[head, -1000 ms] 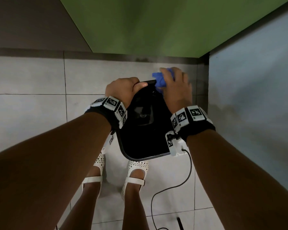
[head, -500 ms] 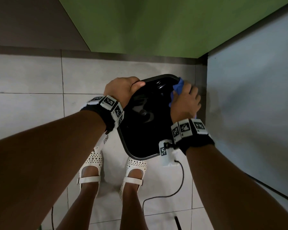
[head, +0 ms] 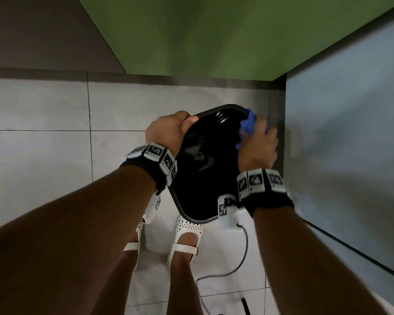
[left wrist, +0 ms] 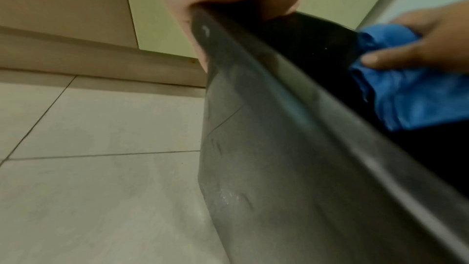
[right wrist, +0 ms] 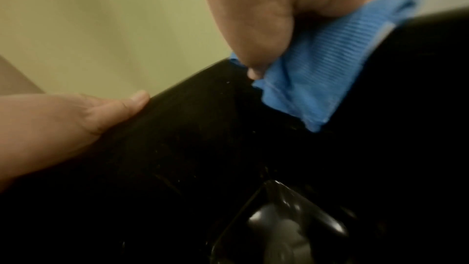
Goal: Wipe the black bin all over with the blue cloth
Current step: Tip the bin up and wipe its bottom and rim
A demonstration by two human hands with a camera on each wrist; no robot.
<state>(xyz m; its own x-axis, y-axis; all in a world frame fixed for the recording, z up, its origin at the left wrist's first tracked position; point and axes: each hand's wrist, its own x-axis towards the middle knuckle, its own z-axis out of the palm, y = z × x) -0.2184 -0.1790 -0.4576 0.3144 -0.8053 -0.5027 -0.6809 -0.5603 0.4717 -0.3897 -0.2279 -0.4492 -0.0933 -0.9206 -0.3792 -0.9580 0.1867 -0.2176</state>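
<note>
The black bin [head: 205, 178] is tipped toward me above the floor, its opening facing up. My left hand [head: 168, 130] grips its left rim near the far corner, thumb over the edge; in the left wrist view the rim [left wrist: 279, 79] runs under my palm. My right hand [head: 257, 144] holds the bunched blue cloth [head: 248, 123] against the bin's right rim near the far right corner. The right wrist view shows my thumb pinching the cloth [right wrist: 330, 63] on the rim, with the dark inside of the bin [right wrist: 203, 148] below. In the left wrist view the cloth [left wrist: 411, 91] hangs inside the bin.
A grey-blue panel [head: 350, 155] stands close on the right and a green wall [head: 214, 37] behind the bin. Pale floor tiles [head: 43, 155] spread to the left. My white sandalled feet [head: 184, 237] are under the bin, with a black cable [head: 234, 267] trailing on the floor.
My right hand slid the cloth from the bin's far edge round to the right rim, then back up toward the far right corner. The left hand kept its grip.
</note>
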